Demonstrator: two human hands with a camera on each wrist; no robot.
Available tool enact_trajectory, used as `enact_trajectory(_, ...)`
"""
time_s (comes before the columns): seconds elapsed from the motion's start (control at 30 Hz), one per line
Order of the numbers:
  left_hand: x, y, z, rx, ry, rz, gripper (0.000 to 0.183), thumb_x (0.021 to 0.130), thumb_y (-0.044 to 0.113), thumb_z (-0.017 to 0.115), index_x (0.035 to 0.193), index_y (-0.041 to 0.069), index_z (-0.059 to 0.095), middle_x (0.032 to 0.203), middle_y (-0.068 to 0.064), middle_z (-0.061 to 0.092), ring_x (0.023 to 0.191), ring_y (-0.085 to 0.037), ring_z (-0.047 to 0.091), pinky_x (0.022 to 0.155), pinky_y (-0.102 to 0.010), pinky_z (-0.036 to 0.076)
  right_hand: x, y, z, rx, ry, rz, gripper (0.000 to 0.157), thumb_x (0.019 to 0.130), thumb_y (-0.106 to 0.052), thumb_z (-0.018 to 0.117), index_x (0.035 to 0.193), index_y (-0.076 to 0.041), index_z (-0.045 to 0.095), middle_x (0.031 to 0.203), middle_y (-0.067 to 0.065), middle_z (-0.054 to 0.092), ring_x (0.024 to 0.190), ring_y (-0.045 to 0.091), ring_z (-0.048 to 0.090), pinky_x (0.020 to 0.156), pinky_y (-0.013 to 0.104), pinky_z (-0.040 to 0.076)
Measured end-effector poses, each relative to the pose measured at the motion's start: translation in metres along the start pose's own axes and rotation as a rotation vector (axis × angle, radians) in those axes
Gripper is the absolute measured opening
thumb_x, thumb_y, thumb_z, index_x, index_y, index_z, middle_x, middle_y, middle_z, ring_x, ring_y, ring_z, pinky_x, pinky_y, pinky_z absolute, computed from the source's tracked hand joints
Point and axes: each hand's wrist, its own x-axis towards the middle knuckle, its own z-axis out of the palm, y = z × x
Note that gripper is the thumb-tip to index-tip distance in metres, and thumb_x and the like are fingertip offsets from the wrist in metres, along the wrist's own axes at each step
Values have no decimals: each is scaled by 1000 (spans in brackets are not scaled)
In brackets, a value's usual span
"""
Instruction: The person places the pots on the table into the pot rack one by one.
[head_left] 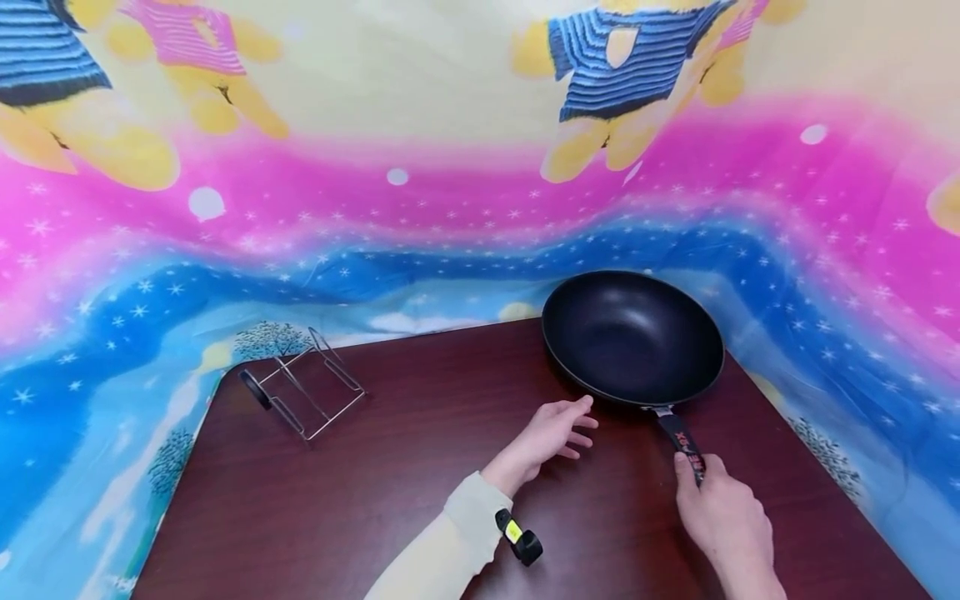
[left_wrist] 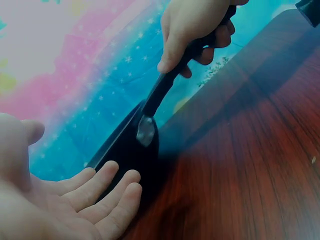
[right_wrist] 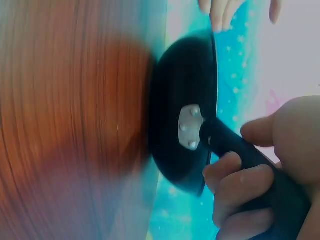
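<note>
Take the table (head_left: 420, 517) as a clock with 12 o'clock away from you. Nearest, at about 4 o'clock, your right hand (head_left: 727, 517) is curled around the black handle (right_wrist: 235, 145) of the pan, the thumb lying along it. Your sleeve (head_left: 450, 542) comes in from 6 o'clock, with a small black device (head_left: 517, 537) beside the cuff. Your left hand (head_left: 551, 433) is near the centre, pointing to 1 o'clock. Its palm is turned up in the left wrist view, its fingers apart and only slightly bent, and it holds nothing. Its fingertips are just beside the pan's rim; I cannot tell if they touch.

Farther, at about 1 o'clock, is the black pan (head_left: 633, 342), hollow side up, by the back edge of the table. Whether its base rests fully on the wood, I cannot tell. At 10 o'clock, well apart, lies a wire rack (head_left: 302, 388).

I judge that the step in hand is positioning the pan by its handle. The next move calls for a firm right grip, with the left hand ready to steady the rim.
</note>
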Motion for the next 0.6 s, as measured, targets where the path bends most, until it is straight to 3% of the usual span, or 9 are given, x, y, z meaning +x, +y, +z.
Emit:
enact_trajectory(0.17, 2, 2, 12, 17, -8, -15, 42, 101, 46, 57, 121, 10, 66, 113, -11, 73, 102, -37, 70, 81, -47, 59, -9, -12, 11, 56, 65, -9, 62, 106, -50, 36, 124, 8, 49, 104, 39, 61, 88, 58, 61, 62, 63, 47)
enact_trajectory(0.37, 9, 4, 27, 16, 9, -58, 43, 102, 43, 57, 124, 8, 65, 109, -8, 74, 99, -33, 71, 85, -49, 57, -16, -23, 21, 118, 61, -12, 64, 107, -50, 34, 124, 11, 48, 100, 38, 63, 89, 55, 63, 65, 61, 49)
enact_trajectory(0.6, 20, 2, 47, 93, 56, -105, 44, 99, 44, 60, 118, 5, 68, 110, -10, 72, 100, -31, 67, 92, -47, 49, -24, -29, 37, 209, 143, -31, 55, 108, -42, 38, 126, 9, 50, 103, 39, 63, 97, 59, 61, 72, 63, 47)
